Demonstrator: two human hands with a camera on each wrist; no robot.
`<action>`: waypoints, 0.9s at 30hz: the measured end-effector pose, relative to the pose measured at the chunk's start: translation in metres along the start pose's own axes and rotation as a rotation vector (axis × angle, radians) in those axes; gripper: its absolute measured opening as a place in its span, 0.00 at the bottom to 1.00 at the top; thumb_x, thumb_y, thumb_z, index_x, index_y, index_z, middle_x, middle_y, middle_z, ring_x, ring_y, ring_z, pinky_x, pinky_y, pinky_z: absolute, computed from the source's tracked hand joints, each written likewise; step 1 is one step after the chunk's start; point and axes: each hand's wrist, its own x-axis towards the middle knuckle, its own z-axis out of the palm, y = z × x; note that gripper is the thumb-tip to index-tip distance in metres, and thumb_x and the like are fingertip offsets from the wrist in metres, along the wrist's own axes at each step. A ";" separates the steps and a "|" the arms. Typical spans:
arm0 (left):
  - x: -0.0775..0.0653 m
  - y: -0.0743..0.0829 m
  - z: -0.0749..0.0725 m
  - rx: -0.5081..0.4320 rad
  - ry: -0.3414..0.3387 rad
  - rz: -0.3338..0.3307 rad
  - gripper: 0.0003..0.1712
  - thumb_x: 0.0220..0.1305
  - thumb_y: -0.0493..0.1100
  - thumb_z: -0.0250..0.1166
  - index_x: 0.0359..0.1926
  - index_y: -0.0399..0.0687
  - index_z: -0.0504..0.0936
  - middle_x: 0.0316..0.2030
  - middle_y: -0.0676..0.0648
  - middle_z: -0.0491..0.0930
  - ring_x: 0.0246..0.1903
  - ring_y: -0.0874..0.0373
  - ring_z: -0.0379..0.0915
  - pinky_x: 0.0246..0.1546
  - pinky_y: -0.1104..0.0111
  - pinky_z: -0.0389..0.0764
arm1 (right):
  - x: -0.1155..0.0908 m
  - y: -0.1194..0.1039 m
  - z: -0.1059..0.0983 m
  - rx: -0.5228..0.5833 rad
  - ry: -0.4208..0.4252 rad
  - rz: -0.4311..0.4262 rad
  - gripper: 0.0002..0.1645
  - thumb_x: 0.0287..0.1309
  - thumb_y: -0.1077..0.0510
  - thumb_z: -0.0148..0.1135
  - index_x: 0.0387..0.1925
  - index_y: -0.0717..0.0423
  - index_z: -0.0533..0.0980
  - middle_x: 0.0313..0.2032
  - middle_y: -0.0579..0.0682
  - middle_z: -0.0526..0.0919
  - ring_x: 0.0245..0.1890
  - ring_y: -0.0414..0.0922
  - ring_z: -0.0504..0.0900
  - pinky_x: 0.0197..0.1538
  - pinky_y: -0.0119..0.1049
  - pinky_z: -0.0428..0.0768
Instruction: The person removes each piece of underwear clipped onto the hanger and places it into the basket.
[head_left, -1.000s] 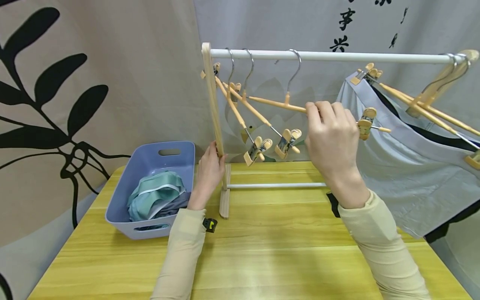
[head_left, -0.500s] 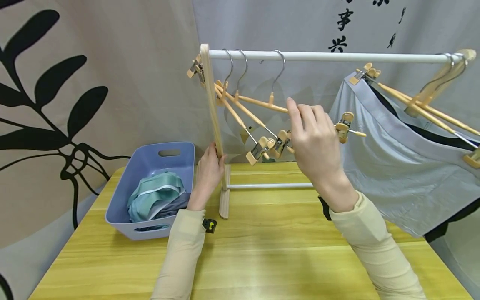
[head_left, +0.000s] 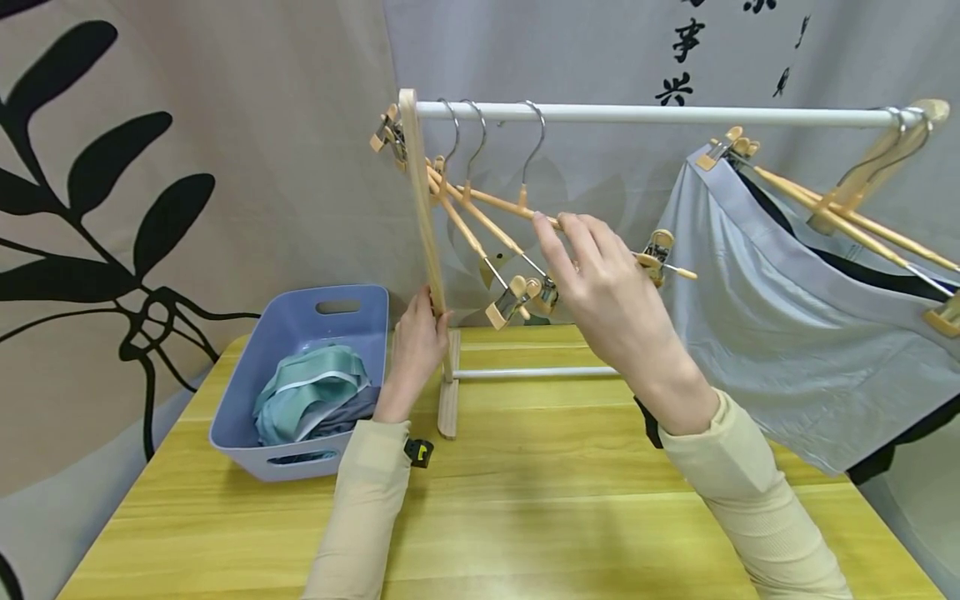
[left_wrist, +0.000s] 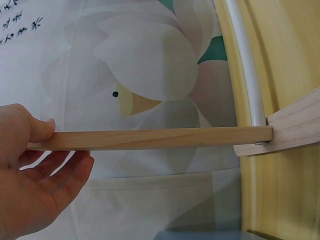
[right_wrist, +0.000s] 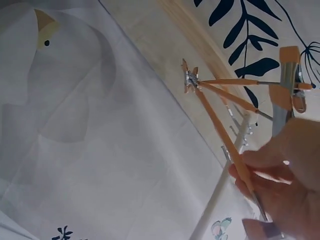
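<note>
My left hand [head_left: 414, 354] grips the light wooden side post [head_left: 424, 225] of a hanging rack, thumb on one side and fingers on the other, as the left wrist view shows. With my right hand [head_left: 611, 296] I hold the bar of a wooden clip hanger [head_left: 501, 202], its metal hook over the rack's white rail [head_left: 637, 114]. In the right wrist view the hanger bar [right_wrist: 217, 127] passes between thumb and fingers. Two more clip hangers [head_left: 491, 229] hang just left of it, close to the post. My right palm is hidden in the head view.
A pale grey-blue garment [head_left: 787, 333] hangs from clips at the rail's right end, with dark cloth behind it. Left of the rack, a blue plastic basket [head_left: 243, 387] holds crumpled teal and grey cloth [head_left: 318, 383]. The yellow wood-grain table [head_left: 540, 500] carries both.
My right hand has moved left along the rail with the hanger, bringing its hook closer to the other two. Those hangers have also shifted slightly left. My left hand stays on the post.
</note>
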 end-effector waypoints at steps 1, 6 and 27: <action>0.000 0.000 0.000 0.001 -0.001 -0.001 0.24 0.62 0.38 0.58 0.56 0.29 0.65 0.39 0.34 0.75 0.33 0.39 0.77 0.31 0.53 0.78 | 0.000 -0.001 -0.001 0.010 0.001 -0.008 0.23 0.58 0.76 0.43 0.55 0.67 0.68 0.45 0.66 0.75 0.45 0.58 0.75 0.51 0.42 0.77; 0.000 0.000 0.001 -0.004 -0.009 -0.003 0.24 0.63 0.39 0.57 0.56 0.30 0.65 0.39 0.35 0.75 0.33 0.40 0.77 0.31 0.54 0.78 | -0.003 -0.006 -0.009 0.037 0.025 -0.029 0.21 0.58 0.75 0.44 0.53 0.65 0.70 0.48 0.64 0.75 0.50 0.57 0.75 0.53 0.42 0.77; 0.001 0.000 -0.001 0.012 -0.043 -0.035 0.24 0.64 0.42 0.56 0.56 0.31 0.65 0.40 0.36 0.75 0.35 0.41 0.77 0.32 0.54 0.78 | -0.020 0.018 -0.051 0.066 0.328 0.311 0.15 0.59 0.67 0.45 0.39 0.64 0.79 0.33 0.61 0.80 0.30 0.59 0.74 0.32 0.51 0.72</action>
